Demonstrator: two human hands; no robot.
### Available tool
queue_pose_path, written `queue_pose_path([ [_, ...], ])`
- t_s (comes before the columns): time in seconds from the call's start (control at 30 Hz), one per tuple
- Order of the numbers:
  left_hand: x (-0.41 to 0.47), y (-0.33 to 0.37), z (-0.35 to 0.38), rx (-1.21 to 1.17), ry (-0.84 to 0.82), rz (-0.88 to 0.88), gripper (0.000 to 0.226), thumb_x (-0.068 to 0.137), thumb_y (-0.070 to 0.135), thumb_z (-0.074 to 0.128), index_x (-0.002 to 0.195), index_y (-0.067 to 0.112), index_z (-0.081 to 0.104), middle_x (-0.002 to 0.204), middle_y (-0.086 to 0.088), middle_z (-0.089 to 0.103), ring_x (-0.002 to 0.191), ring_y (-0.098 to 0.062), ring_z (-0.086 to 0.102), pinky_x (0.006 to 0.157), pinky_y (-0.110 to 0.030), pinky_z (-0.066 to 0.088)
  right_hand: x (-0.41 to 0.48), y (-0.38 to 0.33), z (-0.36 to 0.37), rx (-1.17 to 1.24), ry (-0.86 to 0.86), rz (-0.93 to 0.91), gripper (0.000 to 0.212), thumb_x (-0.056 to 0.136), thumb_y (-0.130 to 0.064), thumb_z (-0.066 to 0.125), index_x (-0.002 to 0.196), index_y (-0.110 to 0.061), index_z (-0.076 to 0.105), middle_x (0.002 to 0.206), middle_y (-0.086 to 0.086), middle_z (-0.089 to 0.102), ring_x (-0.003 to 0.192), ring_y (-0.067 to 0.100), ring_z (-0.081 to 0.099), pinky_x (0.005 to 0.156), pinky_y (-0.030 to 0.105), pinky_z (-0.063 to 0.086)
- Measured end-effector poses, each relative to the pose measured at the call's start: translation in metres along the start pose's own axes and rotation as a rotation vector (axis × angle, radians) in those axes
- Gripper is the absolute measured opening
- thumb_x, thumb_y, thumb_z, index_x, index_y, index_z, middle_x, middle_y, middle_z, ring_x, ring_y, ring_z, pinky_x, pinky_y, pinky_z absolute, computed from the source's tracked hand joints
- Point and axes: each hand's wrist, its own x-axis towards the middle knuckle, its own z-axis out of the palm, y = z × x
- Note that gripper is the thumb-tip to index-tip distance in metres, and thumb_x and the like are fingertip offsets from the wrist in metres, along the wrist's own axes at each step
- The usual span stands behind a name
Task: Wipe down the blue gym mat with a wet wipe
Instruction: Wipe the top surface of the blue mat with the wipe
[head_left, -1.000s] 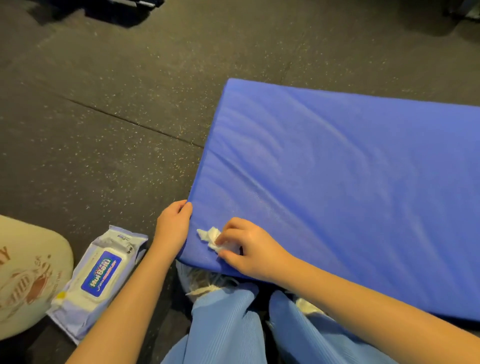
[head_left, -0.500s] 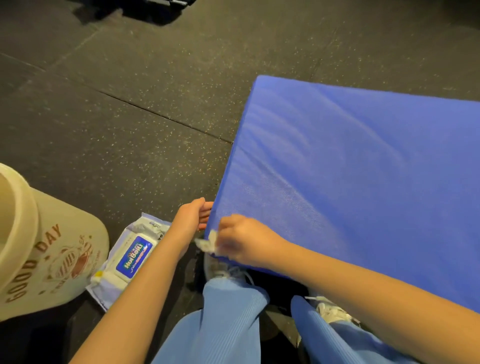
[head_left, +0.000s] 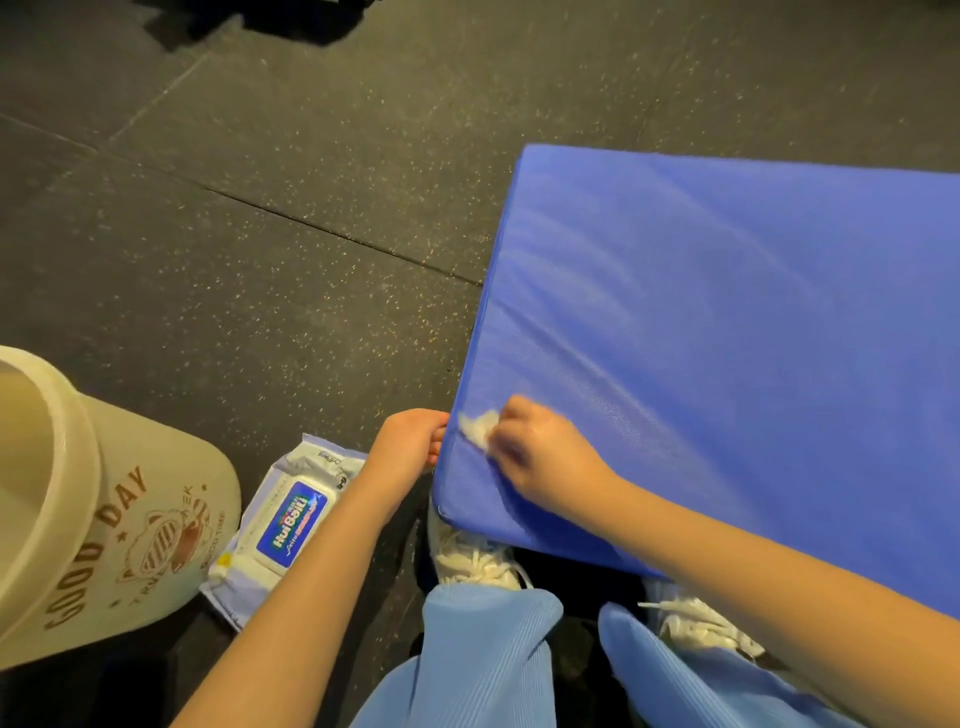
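Observation:
The blue gym mat (head_left: 727, 322) lies on dark speckled flooring and fills the right side of the head view. My right hand (head_left: 545, 457) grips a crumpled white wet wipe (head_left: 479, 427) and presses it on the mat near its near-left corner; the hand is motion-blurred. My left hand (head_left: 408, 444) holds the mat's left edge beside that corner, with its fingers curled round the side.
A pack of wet wipes (head_left: 283, 525) with a blue label lies on the floor left of my left forearm. A cream bin (head_left: 104, 519) printed "GOOD DAY" stands at the lower left. My legs in light blue trousers and white shoes (head_left: 475, 558) are below the mat corner.
My right hand has slid the wipe up from the mat's front edge onto its top surface. The view has shifted left, showing more of the bin. My left hand stays on the edge.

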Motion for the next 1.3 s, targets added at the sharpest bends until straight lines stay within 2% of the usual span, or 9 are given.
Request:
queue_pose_path([
  [0.1,0.005,-0.004,-0.001,0.173,-0.025,0.128,0.01,0.076,0.03,0.057,0.072,0.022,0.062,0.073,-0.001,0.061,0.07,-0.019,0.049,0.069,-0.032,0.042,-0.019,-0.009,-0.007,0.019,-0.25,-0.191,0.013,0.08,-0.011,0.061,0.067,-0.007,0.059,0.075,0.011,0.051,0.057,0.03,0.049,0.046,0.03,0.037],
  [0.33,0.012,-0.002,0.003,0.356,0.027,0.229,0.021,0.094,0.017,0.054,0.11,0.019,0.067,0.097,0.005,0.066,0.089,-0.013,0.061,0.076,-0.026,0.042,0.003,0.035,-0.013,-0.073,0.032,0.164,0.019,0.086,-0.013,0.056,0.071,-0.002,0.058,0.082,0.013,0.052,0.063,0.034,0.052,0.05,0.037,0.041],
  [0.47,0.022,-0.004,0.009,0.336,0.064,0.206,0.013,0.093,0.018,0.058,0.102,0.018,0.066,0.1,0.0,0.068,0.091,-0.016,0.062,0.077,-0.026,0.043,-0.028,0.015,-0.01,-0.001,-0.213,-0.115,0.025,0.086,-0.027,0.044,0.071,-0.011,0.057,0.078,0.006,0.051,0.061,0.027,0.051,0.043,0.031,0.04],
  [0.67,0.034,0.001,0.014,0.365,0.077,0.201,0.01,0.094,0.018,0.056,0.095,0.019,0.065,0.092,0.003,0.065,0.084,-0.016,0.058,0.074,-0.029,0.043,0.02,0.072,-0.02,-0.134,0.056,0.262,0.012,0.089,-0.014,0.059,0.089,-0.003,0.062,0.083,0.012,0.054,0.076,0.035,0.054,0.054,0.041,0.045],
  [0.77,0.037,-0.004,0.012,0.34,0.088,0.181,0.011,0.092,0.015,0.057,0.092,0.021,0.067,0.09,0.002,0.067,0.084,-0.017,0.059,0.079,-0.031,0.047,0.022,0.047,-0.001,-0.049,-0.086,0.035,0.023,0.09,-0.018,0.051,0.109,-0.01,0.061,0.087,0.011,0.054,0.077,0.032,0.054,0.053,0.039,0.046],
  [0.9,0.042,-0.009,0.012,0.25,0.095,0.14,0.02,0.093,0.014,0.053,0.081,0.019,0.068,0.083,0.002,0.067,0.075,-0.016,0.055,0.072,-0.031,0.044,0.033,0.041,0.002,-0.136,-0.249,-0.182,0.007,0.084,-0.015,0.064,0.078,-0.011,0.065,0.073,0.006,0.05,0.059,0.027,0.05,0.036,0.028,0.037],
  [1.03,0.045,-0.009,0.013,0.18,0.096,0.066,0.025,0.096,0.019,0.048,0.088,0.003,0.065,0.085,-0.007,0.064,0.074,-0.019,0.052,0.071,-0.031,0.042,0.063,0.074,-0.003,-0.19,-0.005,0.145,0.025,0.065,-0.002,0.08,0.058,-0.005,0.056,0.066,0.007,0.048,0.055,0.028,0.048,0.039,0.02,0.012],
  [1.13,0.05,-0.007,0.014,0.166,0.081,0.064,0.025,0.095,0.015,0.044,0.093,0.003,0.066,0.084,-0.008,0.064,0.073,-0.02,0.052,0.071,-0.032,0.045,0.059,0.055,0.008,-0.057,-0.125,0.039,0.01,0.083,-0.008,0.062,0.075,-0.002,0.063,0.076,0.013,0.051,0.061,0.034,0.051,0.042,0.035,0.038],
  [1.3,0.055,0.005,0.019,0.158,0.052,0.06,0.029,0.098,0.015,0.041,0.093,0.02,0.068,0.095,-0.01,0.068,0.08,-0.018,0.058,0.078,-0.036,0.051,0.085,0.071,0.006,0.004,-0.18,0.055,0.013,0.088,-0.012,0.058,0.096,-0.007,0.067,0.082,0.015,0.051,0.062,0.036,0.052,0.05,0.04,0.044],
])
